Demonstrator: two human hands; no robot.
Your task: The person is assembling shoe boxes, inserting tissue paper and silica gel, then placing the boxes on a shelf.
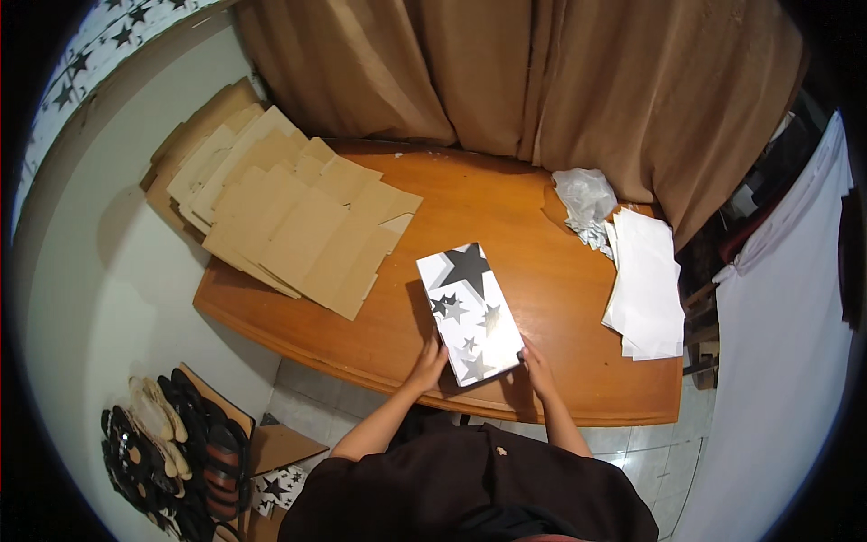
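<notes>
A white box [481, 327] patterned with black, grey and silvery stars is at the front middle of the wooden table, its long side running away from me. My left hand [429, 363] grips its left side near the close end. On the opposite side, my right hand [538, 370] holds the close right corner, with fingertips at the edge. The box's top face is whole and flat; its underside is hidden, so I cannot tell whether it rests on the table or is slightly raised.
Flattened brown cardboard blanks [307, 217] are piled at the table's left. At its right lie white paper sheets [648, 289] and a crumpled clear plastic bag [587, 200]. A brown curtain [506, 72] hangs behind the wooden table [560, 298]. Sandals and shoes [172, 443] are heaped at lower left.
</notes>
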